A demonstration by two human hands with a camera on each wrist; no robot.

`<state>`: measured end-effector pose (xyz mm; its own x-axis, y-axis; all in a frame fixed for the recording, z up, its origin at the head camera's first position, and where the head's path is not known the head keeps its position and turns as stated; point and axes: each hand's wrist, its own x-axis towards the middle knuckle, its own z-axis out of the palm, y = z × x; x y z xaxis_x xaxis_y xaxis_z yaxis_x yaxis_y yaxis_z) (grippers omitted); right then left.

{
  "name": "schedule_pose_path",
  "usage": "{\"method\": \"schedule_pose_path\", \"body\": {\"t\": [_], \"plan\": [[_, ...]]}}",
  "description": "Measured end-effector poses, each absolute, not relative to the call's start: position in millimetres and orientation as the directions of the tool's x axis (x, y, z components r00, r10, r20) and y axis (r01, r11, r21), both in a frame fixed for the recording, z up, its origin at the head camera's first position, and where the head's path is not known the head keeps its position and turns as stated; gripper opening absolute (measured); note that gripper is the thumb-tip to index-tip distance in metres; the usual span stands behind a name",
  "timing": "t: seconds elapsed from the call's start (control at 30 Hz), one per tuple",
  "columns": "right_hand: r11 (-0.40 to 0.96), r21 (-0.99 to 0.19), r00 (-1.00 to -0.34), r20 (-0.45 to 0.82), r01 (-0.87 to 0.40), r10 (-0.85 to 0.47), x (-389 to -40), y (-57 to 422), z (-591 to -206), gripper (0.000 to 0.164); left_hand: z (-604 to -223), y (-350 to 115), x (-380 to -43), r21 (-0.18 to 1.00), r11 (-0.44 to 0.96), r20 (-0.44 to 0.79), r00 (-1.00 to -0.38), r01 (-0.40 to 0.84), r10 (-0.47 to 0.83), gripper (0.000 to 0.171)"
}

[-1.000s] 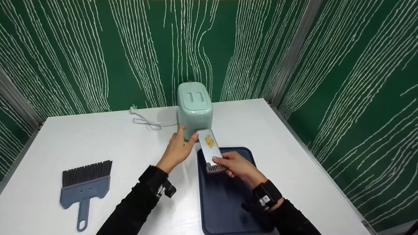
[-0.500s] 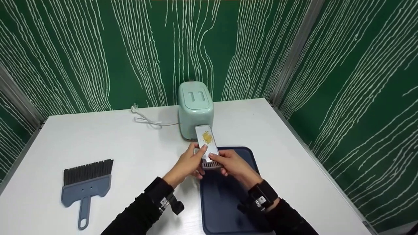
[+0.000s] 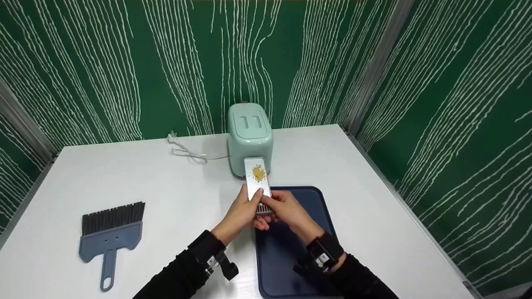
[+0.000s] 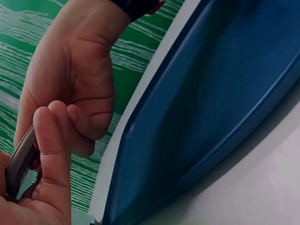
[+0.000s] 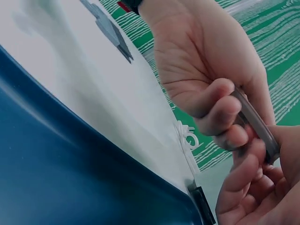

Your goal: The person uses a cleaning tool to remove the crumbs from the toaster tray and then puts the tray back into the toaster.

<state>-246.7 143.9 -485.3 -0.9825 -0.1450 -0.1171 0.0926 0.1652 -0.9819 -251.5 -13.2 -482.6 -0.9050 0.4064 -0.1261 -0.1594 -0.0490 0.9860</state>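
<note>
A narrow crumb tray [image 3: 254,185] with a slotted grey end and a small heap of yellow crumbs [image 3: 258,173] is held in front of the mint-green toaster [image 3: 250,145]. My left hand [image 3: 241,211] grips its near end from the left, thumb on top and fingers beneath. From the right, my right hand [image 3: 291,211] pinches the same end, its thumb close to the left one. In the right wrist view the tray's grey end [image 5: 257,124] shows edge-on between the fingers of both hands. The tray's far end overlaps the toaster's lower front in the head view.
A dark blue serving tray [image 3: 286,265] lies on the white table [image 3: 174,232] under my right forearm. At the left lies a blue-grey hand brush [image 3: 110,241] with black bristles. The toaster's white cord and plug [image 3: 183,149] lie left of it, near the green wall.
My left hand has come down from beside the toaster to grip the crumb tray's near end. The crumb tray and right hand have shifted left, and the crumb tray has straightened toward the toaster.
</note>
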Motion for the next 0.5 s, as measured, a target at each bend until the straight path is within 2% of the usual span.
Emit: {"method": "schedule_pose_path", "body": {"t": [0.37, 0.5], "plan": [[0.166, -0.982, -0.983, -0.115, 0.091, -0.143, -246, 130, -485, 0.035, -478, -24, -249, 0.981, -0.099, -0.111, -0.904, -0.166, 0.413, 0.037], [0.126, -0.984, -0.975, -0.146, 0.125, -0.166, -246, 130, -485, 0.051, -475, -27, -248, 0.983, -0.094, -0.104, -0.909, -0.154, 0.404, 0.037]]}}
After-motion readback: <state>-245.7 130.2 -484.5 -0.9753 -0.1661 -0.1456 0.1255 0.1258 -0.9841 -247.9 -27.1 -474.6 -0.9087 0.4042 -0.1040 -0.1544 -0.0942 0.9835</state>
